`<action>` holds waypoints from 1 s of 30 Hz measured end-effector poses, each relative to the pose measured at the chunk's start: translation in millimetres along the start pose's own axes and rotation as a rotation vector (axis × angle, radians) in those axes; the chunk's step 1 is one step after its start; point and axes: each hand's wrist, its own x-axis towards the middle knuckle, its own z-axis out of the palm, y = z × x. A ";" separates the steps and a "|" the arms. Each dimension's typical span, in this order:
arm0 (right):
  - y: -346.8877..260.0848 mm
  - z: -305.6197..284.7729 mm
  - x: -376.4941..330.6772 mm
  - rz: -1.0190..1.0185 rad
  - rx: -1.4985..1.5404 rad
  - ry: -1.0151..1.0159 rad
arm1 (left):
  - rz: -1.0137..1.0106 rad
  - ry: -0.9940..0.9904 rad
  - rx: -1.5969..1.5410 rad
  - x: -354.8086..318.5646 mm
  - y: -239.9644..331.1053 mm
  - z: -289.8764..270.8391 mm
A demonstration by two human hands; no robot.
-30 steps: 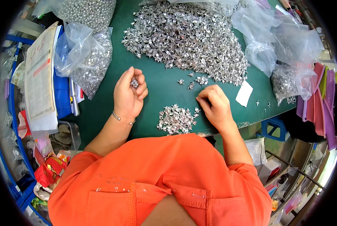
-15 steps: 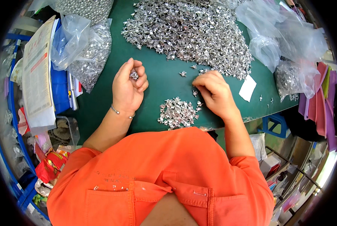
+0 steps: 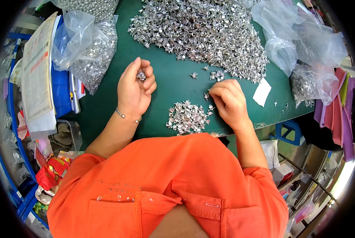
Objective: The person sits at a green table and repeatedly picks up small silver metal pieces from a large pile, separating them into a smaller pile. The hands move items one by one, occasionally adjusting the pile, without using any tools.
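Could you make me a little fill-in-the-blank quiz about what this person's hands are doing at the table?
1. The left hand pinches small metal pieces between its ____.
2. The table is covered in ____ material.
3. The small pile lies between the two ____.
4. The person's shirt is ____.

Missing words: fingertips; green; hands; orange

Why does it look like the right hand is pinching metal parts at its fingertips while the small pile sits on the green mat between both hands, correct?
Wrong hand. The head view shows the left hand pinching the metal parts at its fingertips; the right hand rests on the green mat. The small pile does sit between both hands.
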 end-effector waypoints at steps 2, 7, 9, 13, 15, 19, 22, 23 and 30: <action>0.5 -3.9 -5.9 0.006 0.048 -0.022 | 0.001 -0.002 0.004 0.3 -0.2 -0.2; 1.5 -11.5 -22.2 0.190 0.194 0.096 | 0.002 -0.015 0.001 -0.9 0.3 1.2; 0.4 -12.6 -20.2 0.171 0.156 0.091 | 0.007 -0.020 0.002 -0.7 -0.2 0.6; -6.6 -9.7 -17.4 0.097 0.185 -0.038 | 0.020 -0.025 -0.001 0.7 -1.3 -1.3; -2.2 -7.4 -21.8 0.171 0.129 0.130 | 0.028 -0.036 -0.004 1.7 -2.1 -1.8; 1.5 -0.2 -15.4 0.213 0.091 0.222 | 0.042 -0.043 0.004 3.1 -3.4 -1.0; 3.6 7.6 -9.0 0.104 0.006 0.172 | 0.047 -0.084 0.042 3.3 -2.0 -1.0; 4.0 7.1 -9.7 0.101 0.008 0.199 | 0.047 -0.106 0.058 3.1 -1.7 -0.9; -7.0 -1.2 -15.4 0.071 0.108 -0.039 | -0.169 -0.281 0.150 -16.4 -4.5 9.9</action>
